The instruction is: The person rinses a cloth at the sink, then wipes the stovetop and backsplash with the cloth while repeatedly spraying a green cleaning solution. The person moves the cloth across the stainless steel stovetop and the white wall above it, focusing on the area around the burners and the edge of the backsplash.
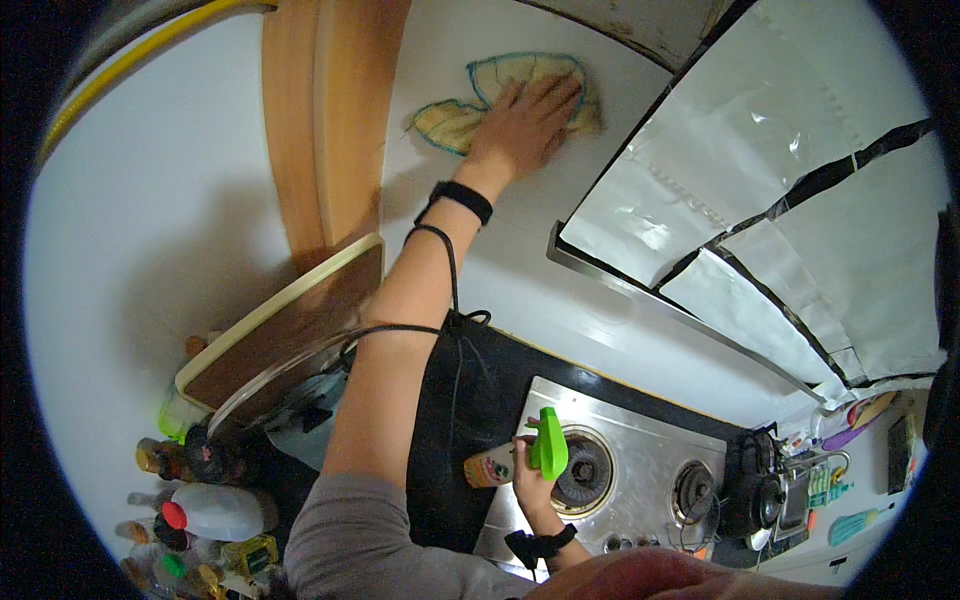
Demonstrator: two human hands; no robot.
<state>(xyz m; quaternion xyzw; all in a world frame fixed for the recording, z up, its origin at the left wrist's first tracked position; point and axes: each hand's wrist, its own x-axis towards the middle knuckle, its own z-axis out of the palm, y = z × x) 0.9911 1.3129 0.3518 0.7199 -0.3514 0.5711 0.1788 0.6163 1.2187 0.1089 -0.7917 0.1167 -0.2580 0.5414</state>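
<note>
My left hand (529, 124) lies flat on a yellowish cloth (529, 67) with blue-green stitched edges, pressing it against the white wall surface (442, 45). Part of the cloth is hidden under the palm, and the fingers look slightly blurred. Lower down, my right hand (532, 484) grips a spray bottle (491, 466) by the neck, just under its bright green trigger head (551, 446). The bottle is tilted on its side above the stove's left edge. Both wrists wear black straps, and a black cord loops around my left forearm.
A steel two-burner gas stove (637, 480) sits on the black counter (442, 405). Overhead at right juts a range hood (750, 150) covered in white sheets. A brown board (292, 337) with a cream rim, several bottles (225, 514), a black pot (750, 499) and a sink (795, 506) flank the stove.
</note>
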